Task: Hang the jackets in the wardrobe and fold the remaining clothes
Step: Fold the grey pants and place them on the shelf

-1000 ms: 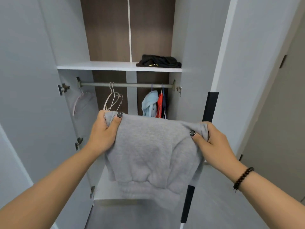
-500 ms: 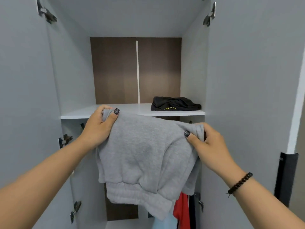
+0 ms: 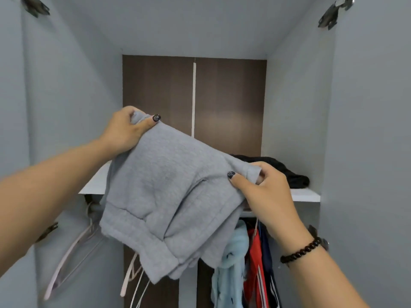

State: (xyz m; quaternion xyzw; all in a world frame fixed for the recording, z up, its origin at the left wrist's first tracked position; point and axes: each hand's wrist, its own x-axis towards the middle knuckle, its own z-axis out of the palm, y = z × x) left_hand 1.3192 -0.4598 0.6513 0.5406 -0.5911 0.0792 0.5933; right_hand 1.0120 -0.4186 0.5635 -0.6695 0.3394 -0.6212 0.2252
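I hold a folded grey sweat garment (image 3: pixel 169 196) up in front of the open wardrobe, level with its white shelf (image 3: pixel 304 194). My left hand (image 3: pixel 124 132) grips the garment's upper left corner, raised above the shelf. My right hand (image 3: pixel 264 190) pinches the right corner just in front of a folded black garment (image 3: pixel 289 172) lying on the shelf's right side. Below the shelf hang a light blue jacket (image 3: pixel 233 263), a red jacket (image 3: pixel 252 274) and a dark blue one (image 3: pixel 268 263). The grey garment hides the shelf's middle.
Empty pale hangers (image 3: pixel 73 252) dangle at the lower left under the shelf. Grey wardrobe doors (image 3: pixel 367 130) stand open on both sides, with hinges near the top corners. The brown back panel (image 3: pixel 226 103) closes the compartment above the shelf.
Both hands lifted the grey garment from below the shelf up to shelf height, my left hand rising more. The view tilted upward and closer to the upper compartment.
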